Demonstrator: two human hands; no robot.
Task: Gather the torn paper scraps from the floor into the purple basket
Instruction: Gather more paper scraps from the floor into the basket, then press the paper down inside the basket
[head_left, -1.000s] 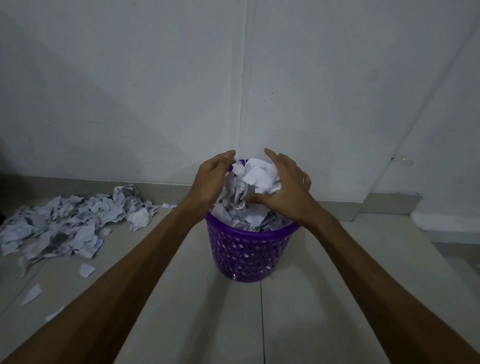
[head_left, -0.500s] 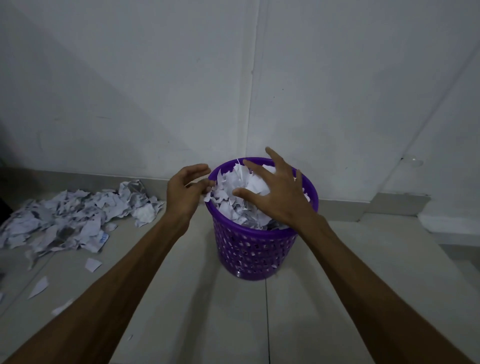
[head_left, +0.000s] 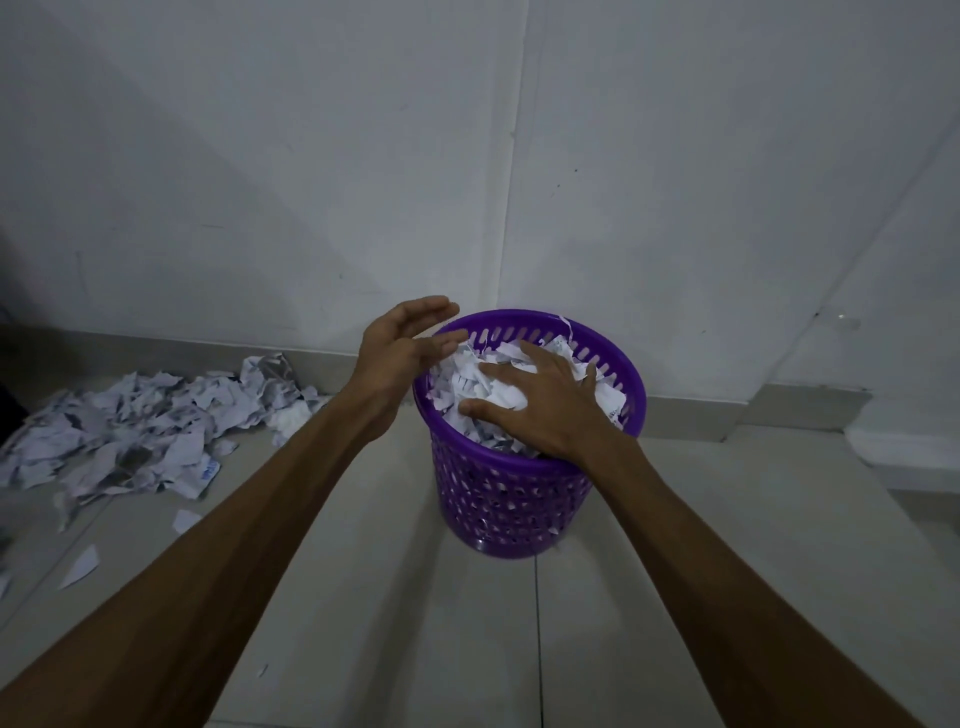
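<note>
Nearest to you, two bare forearms are reaching forward over the pale tiled floor (head_left: 649, 597), one from each lower corner. A few loose scraps (head_left: 80, 566) are lying on the tiles by your left forearm. Further on, the purple basket (head_left: 514, 499) is standing upright on the floor, between your arms and just short of the wall. Your right hand (head_left: 545, 402) is lying palm down, fingers spread and straight, pressing on the torn paper (head_left: 467, 382) that is filling the basket almost to its rim. Your left hand (head_left: 402, 348) is hovering at the basket's left rim with its fingers straight and relaxed, holding nothing; whether its fingertips are touching the paper is hard to tell in this dim light. To the left, well apart from the basket, a big pile of scraps (head_left: 135, 431) is lying on the floor against the skirting. Behind everything, the white wall (head_left: 363, 156) is rising.
</note>
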